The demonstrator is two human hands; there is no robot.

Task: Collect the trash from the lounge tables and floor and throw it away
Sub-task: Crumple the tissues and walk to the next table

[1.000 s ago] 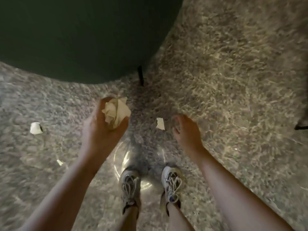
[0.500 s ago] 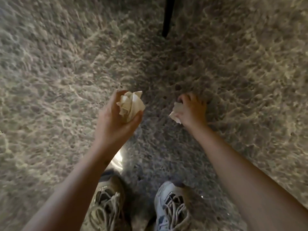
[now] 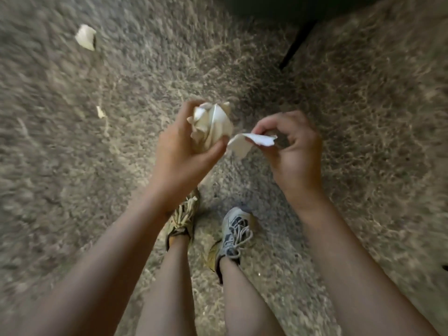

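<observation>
Paper wad [image 3: 212, 128] clenched in left fingers [image 3: 188, 110], scrap [image 3: 242, 143] pinched in right fingers [image 3: 264, 124] — piece [image 3: 85, 37] and sliver [image 3: 100, 112] lie on carpet [image 3: 363, 166].

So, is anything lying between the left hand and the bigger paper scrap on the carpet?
Nothing visible: only carpet lies between the left hand and that scrap, though the hand grips a crumpled wad.
</observation>
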